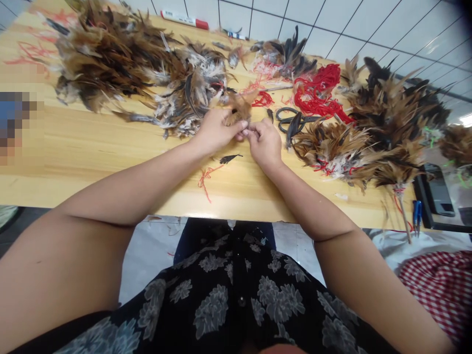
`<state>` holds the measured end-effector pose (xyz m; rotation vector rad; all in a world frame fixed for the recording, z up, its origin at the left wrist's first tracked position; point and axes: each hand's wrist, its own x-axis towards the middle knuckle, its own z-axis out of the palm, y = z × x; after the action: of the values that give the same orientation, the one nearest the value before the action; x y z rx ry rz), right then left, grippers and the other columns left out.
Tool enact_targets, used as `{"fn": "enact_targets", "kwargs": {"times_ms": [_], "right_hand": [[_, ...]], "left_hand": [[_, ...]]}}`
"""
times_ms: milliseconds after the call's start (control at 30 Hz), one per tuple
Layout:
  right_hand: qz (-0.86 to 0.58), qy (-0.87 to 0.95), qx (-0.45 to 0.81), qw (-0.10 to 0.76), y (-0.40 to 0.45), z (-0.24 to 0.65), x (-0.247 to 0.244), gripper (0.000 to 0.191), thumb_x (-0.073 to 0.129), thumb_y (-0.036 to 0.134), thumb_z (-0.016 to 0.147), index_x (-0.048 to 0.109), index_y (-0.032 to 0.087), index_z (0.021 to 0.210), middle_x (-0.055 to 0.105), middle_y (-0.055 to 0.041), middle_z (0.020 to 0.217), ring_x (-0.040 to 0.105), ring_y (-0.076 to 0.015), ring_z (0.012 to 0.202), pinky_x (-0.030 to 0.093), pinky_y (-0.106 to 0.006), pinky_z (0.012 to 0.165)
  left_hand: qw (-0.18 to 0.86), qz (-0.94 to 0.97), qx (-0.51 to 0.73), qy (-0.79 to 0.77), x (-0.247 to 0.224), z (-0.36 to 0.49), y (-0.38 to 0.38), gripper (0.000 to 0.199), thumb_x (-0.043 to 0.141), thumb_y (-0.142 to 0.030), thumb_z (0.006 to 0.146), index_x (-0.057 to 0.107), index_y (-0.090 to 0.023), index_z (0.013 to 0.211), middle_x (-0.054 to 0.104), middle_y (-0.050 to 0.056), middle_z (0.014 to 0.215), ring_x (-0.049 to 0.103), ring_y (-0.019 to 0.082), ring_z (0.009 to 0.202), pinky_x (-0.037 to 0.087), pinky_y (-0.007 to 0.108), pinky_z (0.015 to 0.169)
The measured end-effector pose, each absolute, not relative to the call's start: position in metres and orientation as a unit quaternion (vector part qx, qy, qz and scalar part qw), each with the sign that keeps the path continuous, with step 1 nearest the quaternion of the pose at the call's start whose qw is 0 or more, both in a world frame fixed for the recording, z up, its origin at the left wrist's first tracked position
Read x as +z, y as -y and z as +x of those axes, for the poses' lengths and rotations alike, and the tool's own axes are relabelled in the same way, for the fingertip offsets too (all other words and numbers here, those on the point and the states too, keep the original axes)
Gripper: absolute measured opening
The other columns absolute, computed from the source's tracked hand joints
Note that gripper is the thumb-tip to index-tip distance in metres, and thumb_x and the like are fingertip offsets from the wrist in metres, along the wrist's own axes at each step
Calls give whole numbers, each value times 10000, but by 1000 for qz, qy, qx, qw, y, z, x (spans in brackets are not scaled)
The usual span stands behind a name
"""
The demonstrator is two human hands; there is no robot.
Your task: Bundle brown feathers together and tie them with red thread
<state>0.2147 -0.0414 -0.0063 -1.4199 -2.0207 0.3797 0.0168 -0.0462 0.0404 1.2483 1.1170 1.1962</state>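
My left hand (221, 129) is closed on a small bunch of brown feathers (241, 104), whose tips fan out above the fingers. Close against it, my right hand (266, 142) pinches at the quill end of the bunch; its fingertips meet those of the left, and anything thin between them is too small to make out. Below the hands a loose dark feather (230, 159) and a scrap of red string (205, 181) lie on the wooden table (92, 184). Just behind the left wrist rests a heap of brown and white feathers (177, 110).
Black-handled scissors (285, 115) and a tangle of red yarn (320, 88) lie right of my hands. A large feather pile (110, 54) fills the back left. Feather bundles tied with red (332, 147) spread rightward, near blue snips (417, 216) and a phone (437, 189). A marker (184, 19) lies behind.
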Motion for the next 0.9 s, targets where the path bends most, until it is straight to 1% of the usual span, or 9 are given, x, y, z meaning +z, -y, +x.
{"fn": "enact_targets", "kwargs": {"times_ms": [67, 133, 333, 467, 567, 633, 700, 833, 900], "right_hand": [[-528, 769, 159, 323, 39, 216, -8, 137, 768, 344, 1226, 871, 254, 1214, 801, -72, 1192, 785, -287, 1174, 687, -471, 1144], [-521, 766, 182, 331, 37, 217, -8, 148, 808, 376, 1221, 880, 247, 1212, 794, -64, 1159, 785, -279, 1165, 674, -451, 1125], [-509, 729, 264, 375, 38, 216, 4, 275, 955, 476, 1156, 861, 248, 1035, 724, -36, 1030, 732, -258, 1078, 626, -440, 1110], [-503, 702, 301, 405, 41, 213, 12, 411, 990, 584, 1120, 816, 254, 948, 685, -28, 976, 704, -255, 1048, 622, -447, 1102], [-497, 698, 310, 412, 42, 212, 15, 553, 977, 750, 1086, 785, 258, 924, 690, -33, 980, 699, -252, 1038, 629, -451, 1089], [-495, 700, 309, 412, 42, 212, 15, 608, 962, 817, 1070, 775, 259, 918, 692, -35, 980, 694, -248, 1027, 627, -448, 1079], [-495, 704, 305, 409, 41, 213, 13, 601, 951, 811, 1083, 778, 259, 923, 691, -35, 978, 689, -243, 1014, 621, -444, 1071], [-491, 715, 296, 400, 39, 215, 8, 475, 943, 668, 1143, 796, 257, 955, 705, -34, 997, 693, -238, 1022, 613, -440, 1082], [-488, 717, 298, 400, 38, 216, 7, 441, 940, 628, 1155, 798, 255, 968, 715, -34, 1004, 700, -238, 1024, 610, -439, 1086]], "left_hand": [[555, 472, 507, -461, 44, 18, 44, 359, 991, -77, 1148, 799, -194, 869, 787, 15, 820, 828, 205, 842, 714, 292, 907], [589, 443, 504, -449, 49, 17, 43, 443, 957, -88, 1209, 767, -187, 821, 790, 17, 815, 765, 155, 744, 697, 254, 828], [655, 403, 479, -423, 58, 9, 42, 537, 794, -20, 1305, 763, -157, 786, 778, 40, 788, 708, 107, 707, 636, 203, 776], [658, 409, 463, -431, 57, 10, 42, 494, 947, -65, 1232, 738, -155, 793, 743, 23, 785, 734, 118, 695, 655, 208, 780], [655, 404, 465, -439, 59, 13, 43, 472, 883, -40, 1259, 752, -142, 817, 736, 17, 768, 734, 113, 681, 652, 188, 742], [653, 405, 465, -439, 60, 14, 44, 456, 906, -52, 1253, 758, -139, 830, 745, 17, 773, 732, 110, 688, 651, 180, 733], [656, 408, 460, -438, 60, 14, 45, 448, 949, -62, 1232, 762, -141, 833, 756, 23, 792, 729, 108, 702, 645, 183, 744], [663, 413, 454, -430, 58, 13, 45, 484, 802, -2, 1278, 784, -134, 812, 756, 43, 798, 702, 101, 701, 584, 199, 730], [653, 424, 454, -434, 56, 12, 44, 459, 848, -19, 1258, 785, -143, 820, 759, 41, 808, 710, 112, 724, 580, 221, 747]]}}
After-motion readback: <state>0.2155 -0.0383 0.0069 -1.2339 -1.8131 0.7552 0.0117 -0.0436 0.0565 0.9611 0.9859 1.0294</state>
